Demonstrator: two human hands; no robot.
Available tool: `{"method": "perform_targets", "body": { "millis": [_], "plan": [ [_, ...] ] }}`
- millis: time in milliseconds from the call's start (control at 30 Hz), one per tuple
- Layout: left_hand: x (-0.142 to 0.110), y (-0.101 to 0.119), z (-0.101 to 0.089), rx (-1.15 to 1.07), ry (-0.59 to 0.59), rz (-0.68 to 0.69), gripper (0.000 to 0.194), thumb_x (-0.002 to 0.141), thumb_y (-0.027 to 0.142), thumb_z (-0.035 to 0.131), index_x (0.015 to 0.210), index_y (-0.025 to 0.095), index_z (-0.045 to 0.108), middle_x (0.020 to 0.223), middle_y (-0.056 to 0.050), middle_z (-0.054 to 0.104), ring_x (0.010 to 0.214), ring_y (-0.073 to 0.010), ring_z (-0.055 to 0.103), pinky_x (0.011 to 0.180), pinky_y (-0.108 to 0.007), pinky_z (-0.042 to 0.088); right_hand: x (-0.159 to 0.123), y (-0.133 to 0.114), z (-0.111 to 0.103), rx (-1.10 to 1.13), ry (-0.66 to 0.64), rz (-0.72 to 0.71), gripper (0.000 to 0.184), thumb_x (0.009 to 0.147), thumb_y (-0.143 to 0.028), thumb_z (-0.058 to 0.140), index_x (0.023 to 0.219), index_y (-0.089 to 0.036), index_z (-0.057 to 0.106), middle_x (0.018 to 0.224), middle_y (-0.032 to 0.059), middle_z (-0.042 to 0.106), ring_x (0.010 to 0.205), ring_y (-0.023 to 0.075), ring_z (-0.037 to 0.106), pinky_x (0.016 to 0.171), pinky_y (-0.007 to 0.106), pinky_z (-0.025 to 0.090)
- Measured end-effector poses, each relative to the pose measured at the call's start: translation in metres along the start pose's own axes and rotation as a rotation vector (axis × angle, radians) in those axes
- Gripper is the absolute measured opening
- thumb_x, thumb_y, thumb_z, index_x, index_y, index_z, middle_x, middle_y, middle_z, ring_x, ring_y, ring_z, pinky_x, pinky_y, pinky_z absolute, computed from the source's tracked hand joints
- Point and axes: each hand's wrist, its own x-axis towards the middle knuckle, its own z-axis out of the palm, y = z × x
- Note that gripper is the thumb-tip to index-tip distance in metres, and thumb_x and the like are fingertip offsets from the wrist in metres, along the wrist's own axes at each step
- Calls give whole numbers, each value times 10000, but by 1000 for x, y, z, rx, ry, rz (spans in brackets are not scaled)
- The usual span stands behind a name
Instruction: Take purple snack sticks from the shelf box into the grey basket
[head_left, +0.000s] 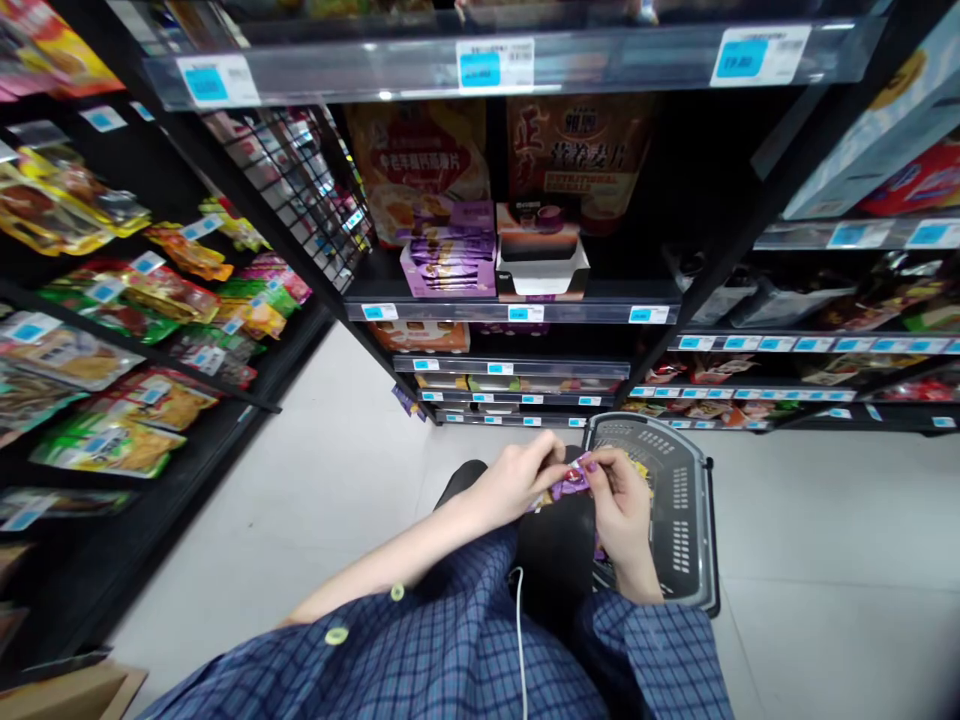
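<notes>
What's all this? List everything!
Shelves: several, black, front and sides.
Price tags: many, white and blue, shelf edges.
Snack packets: many, multicoloured, side shelves.
Large bags: two, brownish, front shelf.
Stick box: one, purple, before bags.
Open carton: one, white-black, beside stick box.
Wire grid: one, black, left of bags.
Basket: one, dark grey, floor.
Cardboard box: one, brown, lower left.
Sachet: one, purple, lower middle.
Shirt: one, blue plaid, bottom.
Cord: one, white, over shirt.
Left hand, right hand: one each, pinching sachet.
</notes>
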Motion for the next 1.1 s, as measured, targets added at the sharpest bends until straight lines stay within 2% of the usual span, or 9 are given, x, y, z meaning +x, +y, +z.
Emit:
{"method": "perform_targets", "body": {
  "millis": [167,233,333,400,467,567,700,900,1100],
  "plan": [
    [6,-4,-2,-341,-86,-154,203,803,353,605,805,153,572,528,83,353,499,-67,343,497,-194,278,0,-3,-2,66,-73,0,165,889,-307,471,770,-208,529,706,-13,541,644,123,506,591,238,391],
    [4,-6,-3,-472,-198,-156,221,808,359,603,874,148,594,590,62,434,543,-71,409,536,-195,330,1,-6,-4,59,-80,20,169,891,-311,464,770,-209,524,707,-15,536,651,123,505,599,235,391],
    [-3,-10,-3,-747,-439,-230,332,835,411,565,1063,170,541,875,-31,607,666,-103,575,661,-250,453,3,-10,-11,14,-109,67,176,890,-323,463,773,-207,525,687,-18,530,621,119,494,582,232,387],
    [-8,-11,-3,-891,-585,-322,378,831,453,558,1072,165,514,963,-87,638,652,-124,625,657,-290,497,6,-11,-19,-17,-168,97,179,884,-330,469,771,-204,528,676,-17,536,599,117,494,563,231,383],
    [-12,-9,-3,-863,-640,-376,358,827,453,563,1013,149,531,958,-111,662,622,-134,641,616,-286,515,10,-11,-28,-58,-267,135,173,878,-326,473,772,-202,528,656,-20,539,559,113,489,530,230,374],
    [-13,-2,-7,-530,-546,-345,281,869,406,506,941,144,576,891,-84,684,668,-147,667,603,-244,514,17,-11,-41,-200,-410,151,152,872,-289,469,759,-205,527,629,-25,544,527,113,487,510,232,360],
    [-8,7,-16,-115,-431,-199,228,892,325,464,867,156,615,689,-12,663,658,-133,665,627,-201,470,25,-12,-48,-413,-451,64,152,868,-247,447,729,-211,495,653,-11,573,601,138,525,567,248,372],
    [-3,3,-21,-259,-450,-313,215,836,308,515,881,145,648,784,-17,682,694,-137,655,597,-188,436,27,-9,-42,-367,-421,68,146,875,-256,428,748,-212,482,606,-30,550,516,123,540,556,252,399],
    [-1,-6,-13,-351,-350,-278,176,711,287,652,766,120,670,632,21,597,581,-100,516,540,-193,359,22,-6,-35,-287,-357,-6,172,874,-245,458,1029,-216,526,653,-34,551,571,122,549,588,247,427]
  ]
}}
